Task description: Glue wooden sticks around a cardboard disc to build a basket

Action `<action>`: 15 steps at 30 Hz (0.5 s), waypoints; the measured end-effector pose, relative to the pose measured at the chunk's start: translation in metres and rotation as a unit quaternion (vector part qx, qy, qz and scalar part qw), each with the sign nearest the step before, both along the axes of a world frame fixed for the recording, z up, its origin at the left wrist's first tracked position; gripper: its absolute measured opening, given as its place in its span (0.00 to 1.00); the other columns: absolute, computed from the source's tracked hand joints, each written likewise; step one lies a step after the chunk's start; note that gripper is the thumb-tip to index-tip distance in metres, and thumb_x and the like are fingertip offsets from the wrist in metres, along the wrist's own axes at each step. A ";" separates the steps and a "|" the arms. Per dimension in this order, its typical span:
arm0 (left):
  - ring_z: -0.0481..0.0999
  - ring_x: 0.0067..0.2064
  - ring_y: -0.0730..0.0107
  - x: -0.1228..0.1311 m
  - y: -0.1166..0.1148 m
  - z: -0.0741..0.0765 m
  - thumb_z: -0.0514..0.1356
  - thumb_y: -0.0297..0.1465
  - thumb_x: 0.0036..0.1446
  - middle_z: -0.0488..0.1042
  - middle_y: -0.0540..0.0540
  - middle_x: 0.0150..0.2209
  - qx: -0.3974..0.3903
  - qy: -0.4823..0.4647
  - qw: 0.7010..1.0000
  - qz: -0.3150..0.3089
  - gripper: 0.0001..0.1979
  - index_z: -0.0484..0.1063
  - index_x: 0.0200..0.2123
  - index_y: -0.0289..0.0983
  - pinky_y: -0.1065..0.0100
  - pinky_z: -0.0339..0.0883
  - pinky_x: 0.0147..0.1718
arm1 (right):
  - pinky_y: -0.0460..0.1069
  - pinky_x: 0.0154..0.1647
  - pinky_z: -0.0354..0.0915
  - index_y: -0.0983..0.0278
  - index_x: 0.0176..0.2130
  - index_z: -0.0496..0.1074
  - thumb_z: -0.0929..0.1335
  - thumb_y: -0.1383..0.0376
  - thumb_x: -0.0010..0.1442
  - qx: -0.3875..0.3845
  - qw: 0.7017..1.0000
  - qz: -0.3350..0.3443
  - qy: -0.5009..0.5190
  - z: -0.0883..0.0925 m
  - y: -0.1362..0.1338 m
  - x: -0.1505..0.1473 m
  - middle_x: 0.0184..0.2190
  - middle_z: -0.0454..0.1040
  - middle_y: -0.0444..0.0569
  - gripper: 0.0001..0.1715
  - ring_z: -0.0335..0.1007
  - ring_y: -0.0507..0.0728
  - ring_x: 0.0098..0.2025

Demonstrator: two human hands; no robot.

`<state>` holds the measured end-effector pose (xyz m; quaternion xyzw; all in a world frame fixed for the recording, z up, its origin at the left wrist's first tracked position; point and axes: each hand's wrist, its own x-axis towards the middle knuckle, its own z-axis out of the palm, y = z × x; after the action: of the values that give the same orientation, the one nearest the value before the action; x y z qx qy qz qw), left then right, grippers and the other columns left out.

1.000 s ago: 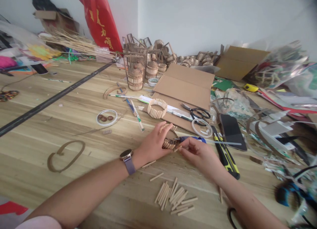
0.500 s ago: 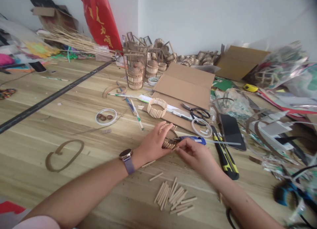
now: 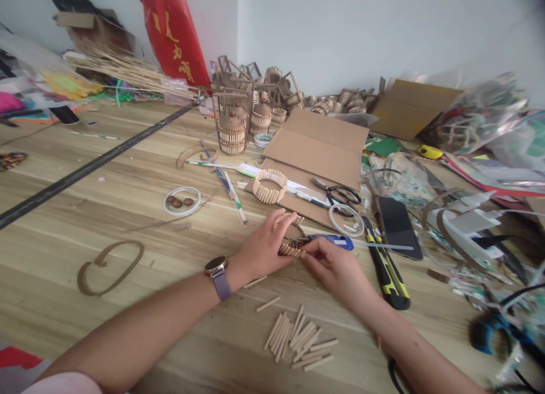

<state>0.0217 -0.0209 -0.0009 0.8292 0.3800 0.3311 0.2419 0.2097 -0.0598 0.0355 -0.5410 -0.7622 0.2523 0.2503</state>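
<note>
My left hand (image 3: 266, 243) is wrapped round a ring of short wooden sticks (image 3: 290, 250), which its fingers partly hide. The ring's near side carries a row of sticks set close together. At the right end of that row my right hand (image 3: 336, 269) pinches a small wooden stick (image 3: 303, 252), mostly covered by the fingertips and touching the ring. Just behind the ring lies a blue tool (image 3: 336, 241) with a thin pale rod. A pile of loose wooden sticks (image 3: 298, 340) lies in front of my hands. Farther back stands a finished-looking stick ring (image 3: 269, 187).
A yellow-black utility knife (image 3: 386, 266), a phone (image 3: 399, 226) and black scissors (image 3: 340, 194) lie to the right. Opened cardboard (image 3: 319, 141) is behind. Small wooden buckets (image 3: 233, 130) stand at the back. At left are a brown strip loop (image 3: 111, 267) and a white tape ring (image 3: 182, 202).
My right fingertips have shifted slightly up and in, bringing the small stick against the ring's near edge. My left hand keeps its hold in the same place.
</note>
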 end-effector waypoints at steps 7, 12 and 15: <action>0.55 0.65 0.47 0.001 0.000 0.001 0.68 0.27 0.48 0.53 0.33 0.63 -0.004 0.004 1.000 0.003 0.43 0.49 0.63 0.41 0.45 0.56 0.61 | 0.48 0.29 0.64 0.61 0.30 0.67 0.63 0.60 0.60 0.001 1.000 -0.009 0.003 -0.001 0.001 -0.001 0.25 0.75 0.45 0.09 0.69 0.55 0.27; 0.55 0.65 0.47 0.001 0.000 0.002 0.67 0.27 0.48 0.53 0.34 0.63 -0.007 0.002 1.000 0.000 0.43 0.48 0.63 0.42 0.44 0.56 0.61 | 0.48 0.29 0.64 0.60 0.31 0.66 0.63 0.60 0.59 0.002 1.000 -0.013 0.001 -0.003 0.001 -0.002 0.25 0.75 0.45 0.08 0.69 0.55 0.27; 0.56 0.65 0.48 0.001 0.000 0.002 0.67 0.27 0.47 0.53 0.34 0.62 0.003 0.008 1.000 0.001 0.43 0.49 0.63 0.41 0.46 0.57 0.60 | 0.48 0.28 0.63 0.60 0.31 0.66 0.63 0.60 0.59 0.009 1.000 -0.013 0.003 -0.004 0.001 -0.002 0.25 0.74 0.45 0.08 0.69 0.54 0.27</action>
<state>0.0222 -0.0212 0.0011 0.8322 0.3814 0.3261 0.2358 0.2078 -0.0584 0.0320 -0.5479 -0.7567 0.2437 0.2605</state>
